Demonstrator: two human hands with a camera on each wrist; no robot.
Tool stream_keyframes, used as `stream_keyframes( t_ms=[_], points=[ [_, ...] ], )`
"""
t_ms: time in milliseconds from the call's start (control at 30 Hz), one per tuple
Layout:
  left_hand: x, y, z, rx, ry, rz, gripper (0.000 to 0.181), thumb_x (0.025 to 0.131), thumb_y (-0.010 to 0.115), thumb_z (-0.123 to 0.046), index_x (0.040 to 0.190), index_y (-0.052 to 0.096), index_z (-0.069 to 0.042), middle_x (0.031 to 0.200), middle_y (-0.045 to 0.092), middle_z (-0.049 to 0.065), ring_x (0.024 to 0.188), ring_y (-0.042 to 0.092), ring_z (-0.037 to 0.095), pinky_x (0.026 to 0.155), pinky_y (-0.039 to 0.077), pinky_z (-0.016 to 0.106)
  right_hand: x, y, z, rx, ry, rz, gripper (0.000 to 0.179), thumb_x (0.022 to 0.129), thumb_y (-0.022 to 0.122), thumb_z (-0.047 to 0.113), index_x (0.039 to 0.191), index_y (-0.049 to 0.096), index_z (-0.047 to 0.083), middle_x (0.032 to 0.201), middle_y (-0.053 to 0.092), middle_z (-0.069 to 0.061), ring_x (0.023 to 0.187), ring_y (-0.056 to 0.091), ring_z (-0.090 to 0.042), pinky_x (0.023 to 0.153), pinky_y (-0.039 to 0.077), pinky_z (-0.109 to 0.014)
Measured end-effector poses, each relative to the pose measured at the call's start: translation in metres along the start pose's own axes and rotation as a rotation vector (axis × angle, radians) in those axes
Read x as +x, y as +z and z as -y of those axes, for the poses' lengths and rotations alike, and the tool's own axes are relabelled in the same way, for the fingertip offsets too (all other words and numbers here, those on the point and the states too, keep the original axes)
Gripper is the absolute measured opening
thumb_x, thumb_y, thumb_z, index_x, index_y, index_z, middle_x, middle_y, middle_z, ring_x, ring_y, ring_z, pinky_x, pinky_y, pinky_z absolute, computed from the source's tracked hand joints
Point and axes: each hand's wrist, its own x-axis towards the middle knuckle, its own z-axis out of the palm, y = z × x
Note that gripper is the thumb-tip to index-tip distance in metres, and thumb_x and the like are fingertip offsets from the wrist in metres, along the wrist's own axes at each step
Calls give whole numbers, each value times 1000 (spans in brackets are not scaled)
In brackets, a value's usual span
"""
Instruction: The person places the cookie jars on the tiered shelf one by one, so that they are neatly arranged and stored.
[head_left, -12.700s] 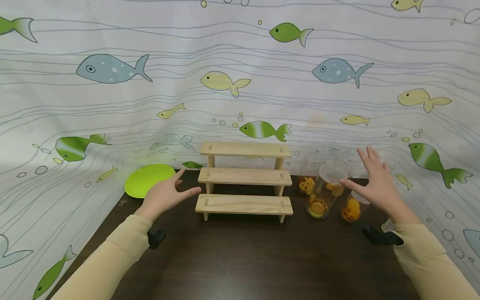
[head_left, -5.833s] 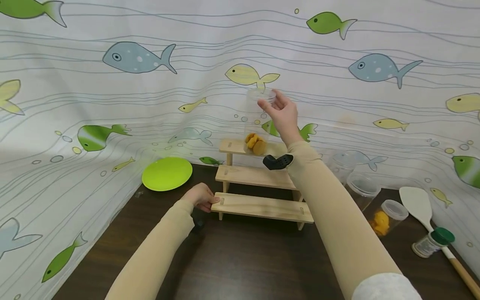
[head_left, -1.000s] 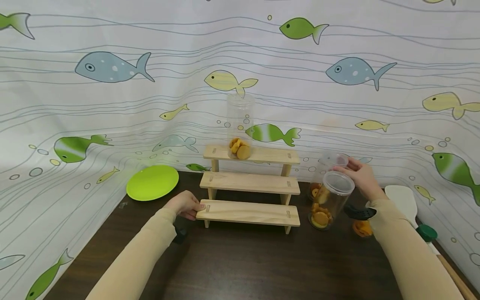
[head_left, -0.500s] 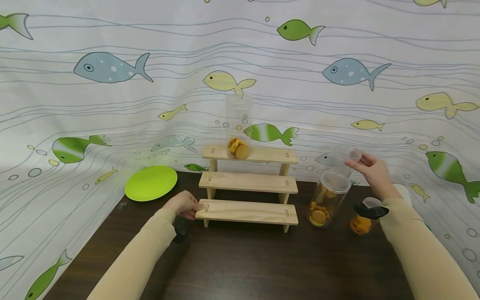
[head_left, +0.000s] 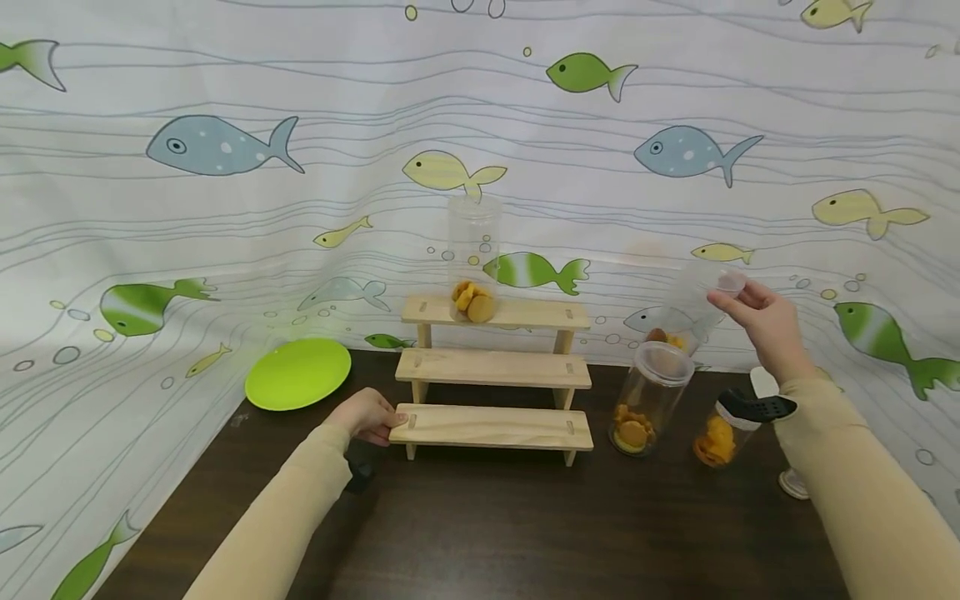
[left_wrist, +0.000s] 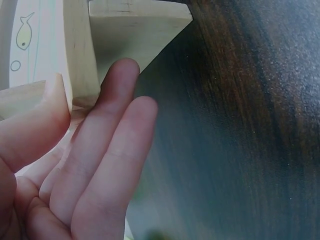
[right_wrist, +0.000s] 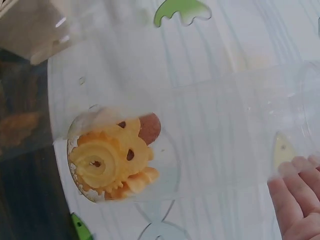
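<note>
My right hand (head_left: 768, 321) holds a tall clear plastic jar (head_left: 692, 304) by its lid end. The jar is tilted, raised behind another jar. In the right wrist view, cookies (right_wrist: 112, 157) lie at the jar's bottom, and the fingertips (right_wrist: 295, 182) are by its top end. With thumb above and fingers beneath, my left hand (head_left: 363, 414) pinches the left end of the lowest board of a three-step wooden rack (head_left: 491, 425). The left wrist view shows the thumb against the board's end (left_wrist: 80, 55). On the rack's top step stands another tall jar (head_left: 474, 250) with cookies.
A tall lidded jar (head_left: 651, 400) and a shorter jar (head_left: 718, 439), both with cookies, stand right of the rack. A green plate (head_left: 297, 375) lies at left. A white spatula (head_left: 763, 382) and a small bottle (head_left: 792, 483) are partly hidden by the right arm.
Earlier, the right hand put one jar on the top step and the left hand took hold of the lowest board. In the last second the right hand lifted another jar up and rightward.
</note>
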Motion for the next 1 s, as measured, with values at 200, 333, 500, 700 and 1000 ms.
stream_keyframes(
  t_ms=[200, 333, 500, 700, 1000],
  points=[
    [-1, -2, 3, -10, 10, 11, 31, 91, 64, -11, 104, 62, 17, 79, 69, 15, 72, 68, 22, 73, 60, 40, 2, 2, 22, 44, -38, -17, 69, 93, 59, 37, 150, 28, 12, 150, 35, -14, 136, 36, -13, 116, 26, -38],
    [0, -2, 5, -19, 15, 12, 32, 91, 64, -11, 106, 61, 17, 79, 69, 15, 72, 68, 22, 73, 59, 41, 6, 7, 35, 104, -72, -38, 66, 92, 62, 33, 147, 34, 11, 148, 39, -11, 134, 38, -12, 117, 22, -39],
    [0, -2, 5, -26, 17, 14, 32, 91, 64, -11, 106, 61, 17, 80, 69, 16, 73, 69, 24, 73, 60, 41, 7, 12, 48, 90, -113, -76, 64, 92, 62, 35, 146, 37, 13, 146, 42, -9, 133, 40, -15, 117, 24, -41],
    [1, -1, 5, -26, 17, 16, 31, 91, 65, -11, 105, 62, 16, 77, 68, 13, 71, 68, 22, 72, 60, 40, 10, 18, 68, 180, -141, -86, 62, 90, 66, 30, 144, 42, 12, 135, 55, 3, 125, 46, -10, 117, 25, -38],
    [3, 0, 3, -20, 17, 20, 30, 90, 65, -12, 104, 63, 15, 78, 69, 13, 73, 68, 24, 73, 60, 40, 15, 31, 94, 262, -177, -77, 60, 86, 71, 28, 140, 48, 12, 119, 63, 9, 118, 50, -10, 116, 26, -39]
  ],
)
